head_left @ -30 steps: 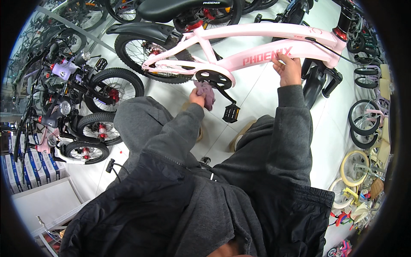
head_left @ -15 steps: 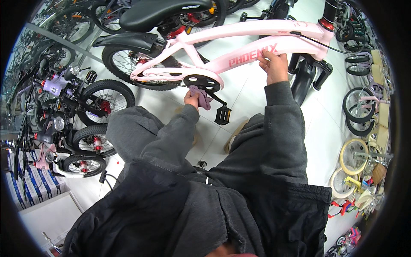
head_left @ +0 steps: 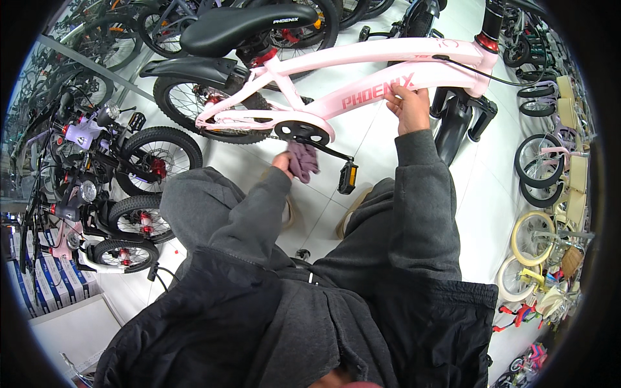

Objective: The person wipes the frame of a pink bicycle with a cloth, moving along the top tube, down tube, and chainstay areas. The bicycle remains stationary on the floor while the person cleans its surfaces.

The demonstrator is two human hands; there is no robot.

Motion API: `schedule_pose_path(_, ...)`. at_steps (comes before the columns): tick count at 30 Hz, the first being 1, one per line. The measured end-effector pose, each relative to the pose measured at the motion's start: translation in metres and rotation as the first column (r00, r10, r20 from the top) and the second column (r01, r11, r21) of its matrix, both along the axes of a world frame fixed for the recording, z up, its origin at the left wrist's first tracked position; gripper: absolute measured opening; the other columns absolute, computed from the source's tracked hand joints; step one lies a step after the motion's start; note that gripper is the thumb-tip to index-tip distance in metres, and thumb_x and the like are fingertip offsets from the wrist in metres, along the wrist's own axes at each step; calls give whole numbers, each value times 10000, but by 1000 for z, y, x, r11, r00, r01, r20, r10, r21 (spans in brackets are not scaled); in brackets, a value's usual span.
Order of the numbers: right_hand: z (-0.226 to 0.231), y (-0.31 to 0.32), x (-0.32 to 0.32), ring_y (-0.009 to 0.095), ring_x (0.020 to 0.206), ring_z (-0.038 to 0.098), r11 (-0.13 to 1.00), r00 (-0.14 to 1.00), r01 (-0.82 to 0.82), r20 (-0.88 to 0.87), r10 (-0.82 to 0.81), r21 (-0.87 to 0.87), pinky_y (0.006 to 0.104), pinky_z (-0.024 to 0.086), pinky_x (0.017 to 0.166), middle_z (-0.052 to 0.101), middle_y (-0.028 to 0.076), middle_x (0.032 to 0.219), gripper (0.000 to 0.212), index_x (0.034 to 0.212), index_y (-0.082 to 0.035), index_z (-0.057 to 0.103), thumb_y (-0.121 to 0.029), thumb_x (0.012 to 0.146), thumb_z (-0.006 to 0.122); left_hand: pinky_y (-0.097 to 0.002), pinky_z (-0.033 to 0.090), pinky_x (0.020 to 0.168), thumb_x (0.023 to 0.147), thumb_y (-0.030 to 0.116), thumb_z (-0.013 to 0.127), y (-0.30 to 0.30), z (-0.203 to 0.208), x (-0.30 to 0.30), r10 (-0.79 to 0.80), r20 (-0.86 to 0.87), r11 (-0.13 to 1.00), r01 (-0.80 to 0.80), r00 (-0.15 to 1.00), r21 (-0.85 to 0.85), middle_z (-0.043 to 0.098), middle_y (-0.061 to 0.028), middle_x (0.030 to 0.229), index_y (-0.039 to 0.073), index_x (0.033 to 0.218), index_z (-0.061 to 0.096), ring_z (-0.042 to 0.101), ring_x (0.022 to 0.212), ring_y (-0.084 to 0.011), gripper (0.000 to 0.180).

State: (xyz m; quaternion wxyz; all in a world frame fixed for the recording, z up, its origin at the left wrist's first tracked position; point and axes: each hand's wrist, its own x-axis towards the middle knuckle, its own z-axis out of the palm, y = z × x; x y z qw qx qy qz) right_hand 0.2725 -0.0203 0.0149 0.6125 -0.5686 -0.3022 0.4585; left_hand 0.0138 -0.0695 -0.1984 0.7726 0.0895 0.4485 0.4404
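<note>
In front of me stands a pink bicycle (head_left: 317, 107) with a black saddle (head_left: 249, 29). My left hand (head_left: 283, 163) is closed on a crumpled purple cloth (head_left: 303, 163), just below the black chainring (head_left: 302, 132). The pedal (head_left: 347, 178) hangs on its crank to the right of the cloth. With bent fingers, my right hand (head_left: 411, 110) grips the lower edge of the bicycle's thick frame tube (head_left: 378, 90), near the front fork (head_left: 455, 123). Part of the cloth is smeared by motion.
Several small bicycles (head_left: 145, 155) crowd the left side, above a stack of boxes (head_left: 55, 281) and a white carton (head_left: 77, 330). More wheels and bikes (head_left: 540, 158) line the right side. A black mudguard (head_left: 187, 70) covers the rear wheel (head_left: 174, 103).
My left hand has drawn the cloth slightly down from the chainring. The pedal sits a little farther right and has turned. My right hand keeps its place on the frame tube.
</note>
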Motion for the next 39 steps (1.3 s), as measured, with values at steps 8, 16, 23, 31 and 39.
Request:
schedule_pose_path(8, 2, 0, -3, 134, 663, 582, 1000, 1000, 10, -7, -10, -19, 246, 475, 584, 588, 75, 889, 320, 1071, -46, 425, -51, 781, 561, -354, 511, 715, 805, 21, 521, 21, -9, -14, 354, -512, 912, -167, 783, 374, 604, -166, 921, -71, 1028, 532, 605, 815, -264, 241)
schedule_pose_path(16, 1, -2, 3, 122, 642, 573, 1000, 1000, -28, -4, 28, -7, 243, 464, 562, 576, 78, 891, 366, 1086, -19, 402, -41, 761, 568, -343, 444, 795, 694, 67, 693, 18, -12, -1, 437, -841, 858, 132, 320, 496, 588, -203, 937, -110, 969, 566, 575, 862, -302, 350)
schedule_pose_path(23, 1, -1, 1, 125, 644, 572, 1000, 1000, -1, -4, 1, -11, 242, 465, 564, 574, 82, 895, 363, 1082, -17, 403, -43, 758, 566, -347, 466, 734, 676, 46, 666, 19, 7, -3, 359, -899, 844, 323, 253, 428, 581, -203, 852, -98, 874, 586, 576, 760, -313, 258)
schedule_pose_path(31, 2, -1, 0, 127, 646, 574, 1000, 1000, -11, -7, 11, 8, 239, 466, 547, 576, 79, 904, 372, 1093, -30, 405, -41, 756, 560, -356, 442, 700, 676, 29, 631, 13, 39, -8, 335, -861, 782, 396, 382, 481, 570, -149, 800, -32, 823, 610, 551, 738, -305, 160)
schedule_pose_path(39, 2, -2, 1, 142, 693, 595, 999, 999, -19, 30, 20, -26, 243, 480, 600, 597, 78, 920, 310, 1089, -55, 445, -64, 797, 549, -377, 436, 755, 692, 105, 677, 3, 50, 20, 489, -869, 647, 639, 70, 416, 528, -129, 941, 28, 982, 603, 528, 870, -320, 309)
